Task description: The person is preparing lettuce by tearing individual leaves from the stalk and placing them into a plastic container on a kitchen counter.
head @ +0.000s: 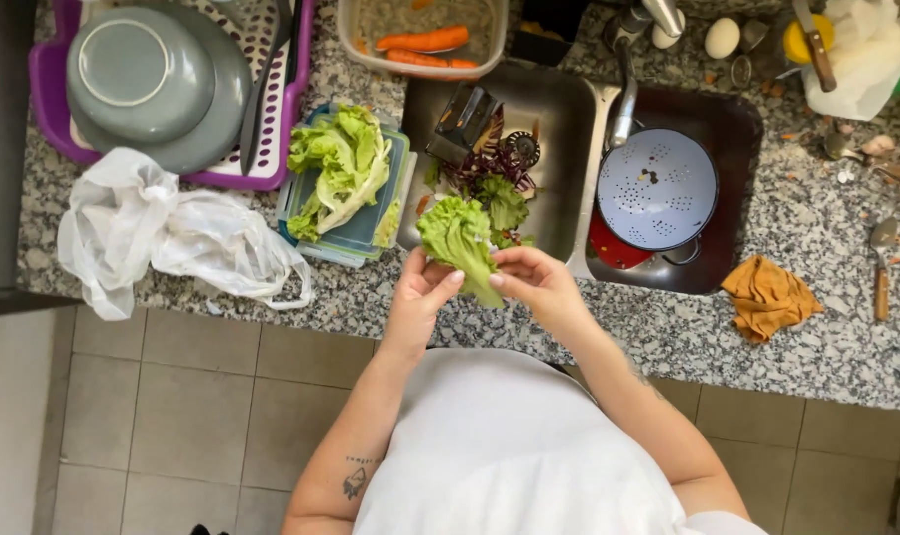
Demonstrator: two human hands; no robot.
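Observation:
A curly green lettuce leaf is held over the front edge of the left sink basin. My left hand pinches its lower left side, and my right hand grips its lower right end. More green and purple leaves lie in the basin beside a metal box grater. Torn lettuce leaves rest on a stack of blue-lidded containers left of the sink.
A purple dish rack holds grey plates. Crumpled plastic bags lie on the granite counter. A white colander sits over a red pot in the right basin. Carrots fill a tub; an orange cloth and utensils lie right.

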